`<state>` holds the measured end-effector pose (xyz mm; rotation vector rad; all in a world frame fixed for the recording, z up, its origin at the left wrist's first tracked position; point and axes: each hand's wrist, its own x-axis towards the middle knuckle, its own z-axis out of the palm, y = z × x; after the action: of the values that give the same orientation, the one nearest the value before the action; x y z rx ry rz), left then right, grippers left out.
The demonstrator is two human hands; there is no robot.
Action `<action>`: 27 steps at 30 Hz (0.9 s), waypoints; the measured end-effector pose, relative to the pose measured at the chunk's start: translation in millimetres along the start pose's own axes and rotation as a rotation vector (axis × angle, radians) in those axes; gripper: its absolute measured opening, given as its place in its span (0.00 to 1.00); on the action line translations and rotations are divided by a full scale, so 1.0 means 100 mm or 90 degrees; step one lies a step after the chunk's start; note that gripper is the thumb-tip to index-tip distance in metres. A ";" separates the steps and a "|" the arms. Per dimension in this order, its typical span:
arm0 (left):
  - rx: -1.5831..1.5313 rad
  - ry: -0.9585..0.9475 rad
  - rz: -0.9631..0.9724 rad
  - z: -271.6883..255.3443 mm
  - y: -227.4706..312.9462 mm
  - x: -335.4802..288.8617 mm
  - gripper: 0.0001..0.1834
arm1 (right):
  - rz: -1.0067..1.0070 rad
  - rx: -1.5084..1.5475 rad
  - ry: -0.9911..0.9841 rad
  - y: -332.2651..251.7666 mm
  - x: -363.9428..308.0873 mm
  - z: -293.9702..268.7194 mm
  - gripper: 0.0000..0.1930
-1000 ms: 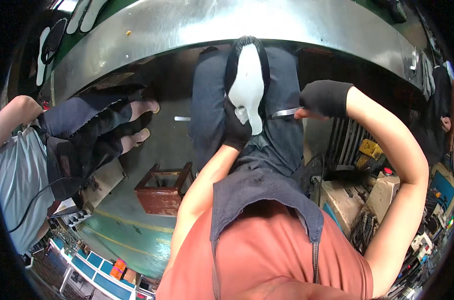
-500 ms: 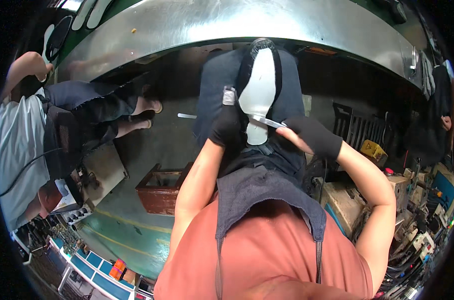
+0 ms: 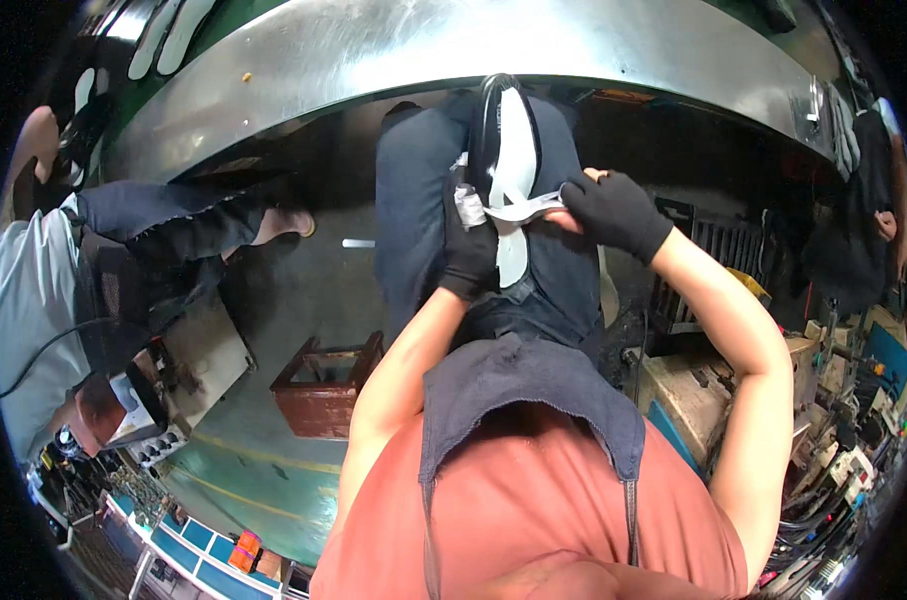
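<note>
Shoe [image 3: 516, 150] on lap [image 3: 413, 200] near metal bench [image 3: 453, 40]; brown stool [image 3: 315, 405] on floor [image 3: 318, 290].

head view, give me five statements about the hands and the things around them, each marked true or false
1. A white sole piece faces up on the black shoe. True.
2. The right hand is empty. False: it holds a slim silver tool.
3. The silver tool crosses over the white sole piece. True.
4. The left hand lies on the metal bench. False: it is at the left side of the black shoe.
5. The brown stool stands on the person's right. False: it is on their left.
</note>
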<state>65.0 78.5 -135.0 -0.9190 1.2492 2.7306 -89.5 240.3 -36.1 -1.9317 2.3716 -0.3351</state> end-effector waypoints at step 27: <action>1.003 -0.061 0.672 -0.61 0.41 0.07 0.28 | -0.135 0.083 -0.128 -0.70 0.32 -0.37 0.20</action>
<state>80.6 6.5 -141.6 0.1619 3.3824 0.8900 -36.1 201.0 17.3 -2.0525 1.9786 -0.2831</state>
